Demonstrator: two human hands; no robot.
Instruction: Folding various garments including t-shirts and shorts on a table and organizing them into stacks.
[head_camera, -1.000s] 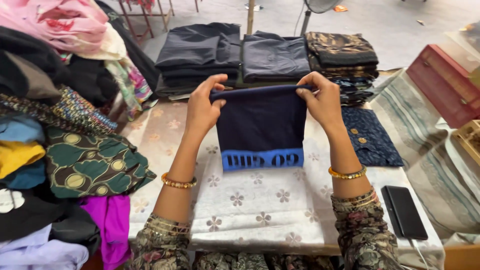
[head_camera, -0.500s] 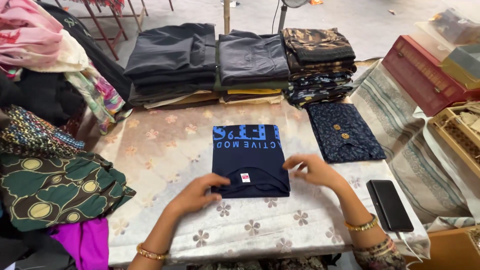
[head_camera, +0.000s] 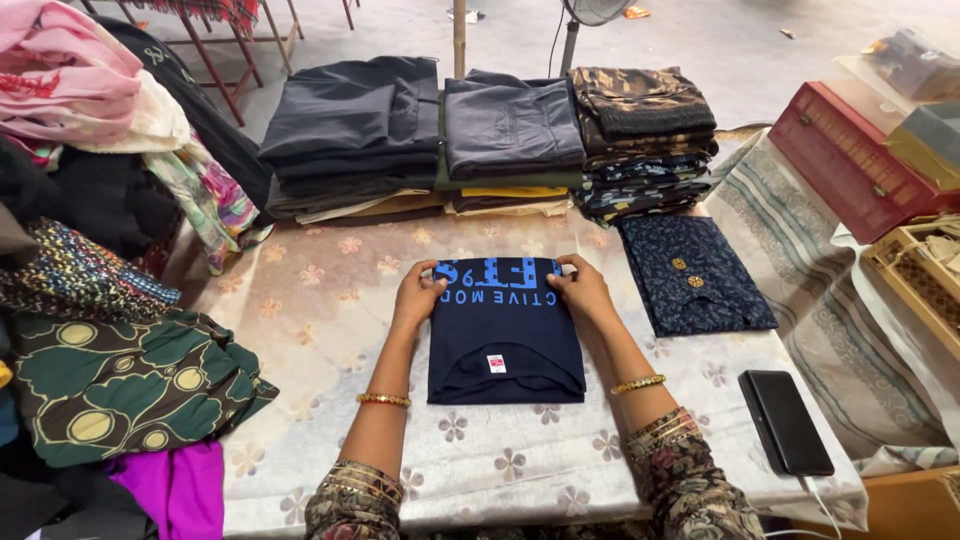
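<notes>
A bench (head_camera: 300, 320) draped in floral cloth carries a folded navy shirt (head_camera: 505, 335) at its middle. The left hand (head_camera: 418, 295) and right hand (head_camera: 583, 290) each pinch a far corner of it. Folded clothing stacks (head_camera: 480, 135) sit beyond; a black phone (head_camera: 785, 420) lies at right.

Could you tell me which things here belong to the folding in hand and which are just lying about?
In hand:
- navy T-shirt
- left hand
- right hand

Lying about:
- phone
- blue patterned garment
- folded stacks
- loose clothes pile
- red box
</notes>
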